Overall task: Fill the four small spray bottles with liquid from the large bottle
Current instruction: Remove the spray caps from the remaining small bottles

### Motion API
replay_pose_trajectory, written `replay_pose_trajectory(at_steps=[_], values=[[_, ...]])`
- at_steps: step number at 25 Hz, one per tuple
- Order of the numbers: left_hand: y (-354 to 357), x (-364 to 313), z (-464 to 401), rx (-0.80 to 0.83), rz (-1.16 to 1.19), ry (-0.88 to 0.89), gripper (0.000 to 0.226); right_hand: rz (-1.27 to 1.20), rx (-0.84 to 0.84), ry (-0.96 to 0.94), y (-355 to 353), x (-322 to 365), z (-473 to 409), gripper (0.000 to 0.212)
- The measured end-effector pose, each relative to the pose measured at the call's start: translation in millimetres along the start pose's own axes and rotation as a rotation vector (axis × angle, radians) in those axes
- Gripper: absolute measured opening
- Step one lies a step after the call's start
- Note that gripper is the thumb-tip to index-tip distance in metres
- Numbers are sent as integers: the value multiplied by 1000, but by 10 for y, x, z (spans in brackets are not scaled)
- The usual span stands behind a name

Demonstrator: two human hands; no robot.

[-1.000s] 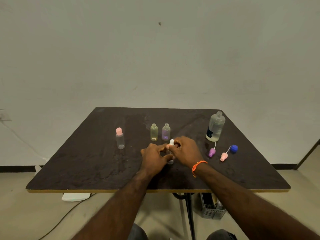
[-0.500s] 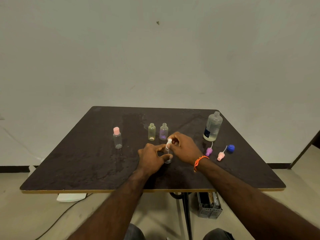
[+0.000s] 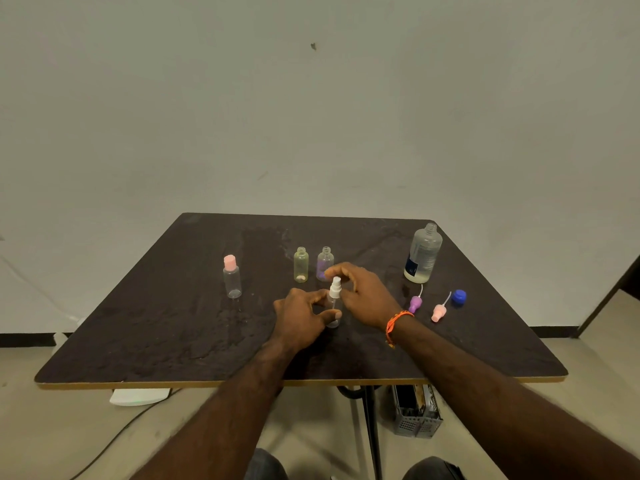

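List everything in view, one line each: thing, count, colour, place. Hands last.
table: 1, dark, centre
large bottle: 1, clear, uncapped, far right
blue cap: 1, right
pump tops: 2, purple, pink, lying right
open small bottles: 2, yellowish, purplish, middle
pink-capped bottle: 1, clear, left
white-topped spray bottle: 1, clear, between hands
grey crate: 1, floor
left hand: holds spray bottle
right hand: fingers over its white top, orange wristband

Single head-worn view, looking forward and down

The wide-angle camera sits above the person's forearms and faces a pale wall [image 3: 311, 116], taking in the whole dark worktop [image 3: 173, 323] from its near edge, with floor [image 3: 52, 427] visible beneath; no second view is given.
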State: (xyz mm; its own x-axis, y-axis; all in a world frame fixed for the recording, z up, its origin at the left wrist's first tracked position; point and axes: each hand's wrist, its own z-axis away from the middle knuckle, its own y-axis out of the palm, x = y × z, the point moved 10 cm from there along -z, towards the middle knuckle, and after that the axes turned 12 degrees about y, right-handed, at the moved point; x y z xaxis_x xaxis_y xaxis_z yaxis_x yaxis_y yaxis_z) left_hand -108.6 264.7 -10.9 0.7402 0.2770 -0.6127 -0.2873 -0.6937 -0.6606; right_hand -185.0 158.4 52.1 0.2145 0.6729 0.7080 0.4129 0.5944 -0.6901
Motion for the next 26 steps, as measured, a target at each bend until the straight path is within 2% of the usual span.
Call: replay_pose_trajectory(at_steps=[2, 4, 6, 9, 12, 14, 17, 18, 22, 24, 26], values=[[9, 0, 1, 5, 8, -2, 27, 1, -40, 50, -39, -25, -1, 38], [10, 7, 7, 7, 10, -16, 35, 66, -84, 91, -57, -66, -33, 26], [1, -10, 11, 16, -16, -15, 38, 94, -85, 29, -50, -20, -28, 17], [24, 9, -4, 26, -11, 18, 24, 16, -105, -51, -75, 56, 54, 31], [3, 2, 10, 2, 0, 11, 24, 26, -157, 54, -103, -51, 32, 21], [-3, -14, 10, 4, 2, 7, 31, 57, -129, 84, -65, -116, -17, 16], [14, -14, 3, 29, -5, 19, 28, 51, -13, -13, 52, -33, 2, 46], [24, -3, 2, 32, 3, 21, 27, 59, -12, -16, 68, -38, 11, 49], [10, -18, 22, 26, 21, 9, 27, 27, -138, 54, -28, -105, 6, 26], [13, -8, 23, 31, 14, 4, 23, -54, -204, -13, -139, -38, 35, 15], [17, 5, 29, 32, 19, 4, 15, -136, -310, -101, -316, 51, 108, 16]])
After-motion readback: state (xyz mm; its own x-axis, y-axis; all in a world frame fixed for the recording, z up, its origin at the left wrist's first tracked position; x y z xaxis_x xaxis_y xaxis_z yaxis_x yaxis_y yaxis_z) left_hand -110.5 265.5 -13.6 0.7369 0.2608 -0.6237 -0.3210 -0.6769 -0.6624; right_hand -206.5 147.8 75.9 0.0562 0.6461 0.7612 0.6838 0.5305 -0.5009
